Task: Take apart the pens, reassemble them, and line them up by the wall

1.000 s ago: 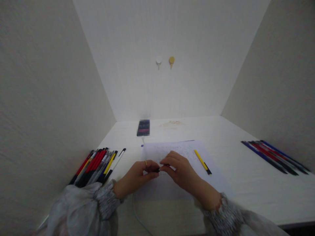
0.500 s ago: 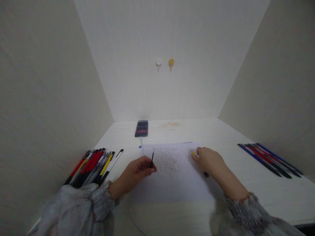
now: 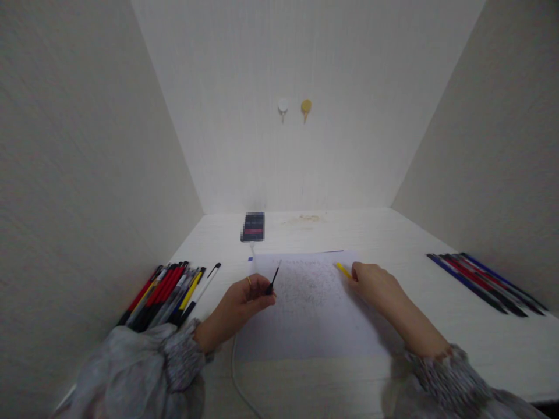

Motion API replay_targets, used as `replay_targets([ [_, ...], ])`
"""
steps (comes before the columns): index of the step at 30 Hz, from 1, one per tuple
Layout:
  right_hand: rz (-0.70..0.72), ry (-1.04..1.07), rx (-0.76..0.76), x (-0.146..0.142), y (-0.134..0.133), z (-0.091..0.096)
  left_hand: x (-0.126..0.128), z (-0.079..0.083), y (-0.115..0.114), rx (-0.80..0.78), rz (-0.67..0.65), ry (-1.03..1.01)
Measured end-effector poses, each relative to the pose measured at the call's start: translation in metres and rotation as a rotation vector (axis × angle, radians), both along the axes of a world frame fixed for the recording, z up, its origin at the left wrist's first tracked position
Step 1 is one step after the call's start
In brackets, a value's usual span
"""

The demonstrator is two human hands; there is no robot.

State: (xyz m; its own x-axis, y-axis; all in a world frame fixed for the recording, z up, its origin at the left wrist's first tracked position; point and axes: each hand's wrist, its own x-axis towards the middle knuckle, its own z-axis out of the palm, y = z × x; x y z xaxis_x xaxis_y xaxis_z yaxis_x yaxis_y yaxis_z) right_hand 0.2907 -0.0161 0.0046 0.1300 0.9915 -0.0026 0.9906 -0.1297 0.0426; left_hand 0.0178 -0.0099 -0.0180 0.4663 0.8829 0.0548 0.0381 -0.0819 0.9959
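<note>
My left hand (image 3: 244,298) is closed in a pinch over the left part of a white sheet of paper (image 3: 305,340). Between its thumb and fingers is a slim black pen refill (image 3: 276,276), tilted up to the right, with a pale upper end and a thicker black part at the fingertips. At the sheet's right side, my right hand (image 3: 372,284) grips a yellow pen barrel (image 3: 343,270). One end of the barrel points up and left out of the fingers; the rest is hidden in the hand. Dense dark scribbles cover the middle of the paper.
Several red, black, yellow and white pens (image 3: 163,294) lie at the left. Several blue, red and black pen parts (image 3: 484,282) lie at the right. A blurred dark phone (image 3: 253,227) with a white cable (image 3: 236,372) is behind the sheet. Two hooks (image 3: 306,107) hang on the back wall.
More of the yellow barrel shows beyond my right fingers, and the black end below that hand is out of sight. The refill in my left hand leans further right.
</note>
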Motion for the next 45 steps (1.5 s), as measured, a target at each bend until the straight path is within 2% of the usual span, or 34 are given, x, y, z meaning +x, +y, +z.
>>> replay_targets([
  [4, 0.062, -0.008, -0.007, -0.003, 0.000, -0.004, 0.001, 0.005, -0.002, 0.002, 0.012, -0.024],
  [8, 0.075, -0.022, 0.002, -0.004, -0.002, 0.000, 0.002, 0.010, -0.005, -0.021, 0.050, -0.007],
  [13, 0.122, -0.031, 0.004, -0.004, -0.004, 0.000, 0.003, 0.010, -0.005, 0.023, 0.061, -0.035],
  [16, 0.141, 0.004, 0.087, -0.005, -0.003, 0.000, 0.004, 0.009, -0.005, -0.025, 0.076, -0.108],
  [19, 0.254, 0.122, 0.160, -0.011, -0.003, 0.002, 0.004, 0.008, -0.005, -0.083, 0.079, -0.112],
  [21, 0.318, 0.181, 0.131, -0.017, -0.003, 0.001, 0.004, 0.007, -0.004, -0.087, 0.072, -0.068],
  [27, 0.254, 0.007, 0.038, -0.032, 0.001, -0.012, 0.005, 0.003, -0.001, -0.064, 0.045, 0.003],
  [31, 0.270, -0.029, 0.035, -0.038, -0.001, -0.009, 0.004, 0.002, -0.002, -0.029, 0.028, 0.038],
  [33, 0.333, 0.043, 0.066, -0.047, -0.005, -0.004, 0.003, 0.003, -0.003, -0.036, 0.020, 0.102],
  [38, 0.595, 0.363, 0.121, -0.084, -0.023, 0.011, 0.002, 0.007, -0.006, -0.045, -0.016, 0.196],
  [41, 0.681, 0.367, 0.159, -0.105, -0.031, 0.012, 0.002, 0.008, -0.006, -0.020, -0.040, 0.193],
  [45, 0.685, 0.318, 0.248, -0.117, -0.034, 0.007, 0.002, 0.009, -0.006, -0.002, -0.008, 0.180],
])
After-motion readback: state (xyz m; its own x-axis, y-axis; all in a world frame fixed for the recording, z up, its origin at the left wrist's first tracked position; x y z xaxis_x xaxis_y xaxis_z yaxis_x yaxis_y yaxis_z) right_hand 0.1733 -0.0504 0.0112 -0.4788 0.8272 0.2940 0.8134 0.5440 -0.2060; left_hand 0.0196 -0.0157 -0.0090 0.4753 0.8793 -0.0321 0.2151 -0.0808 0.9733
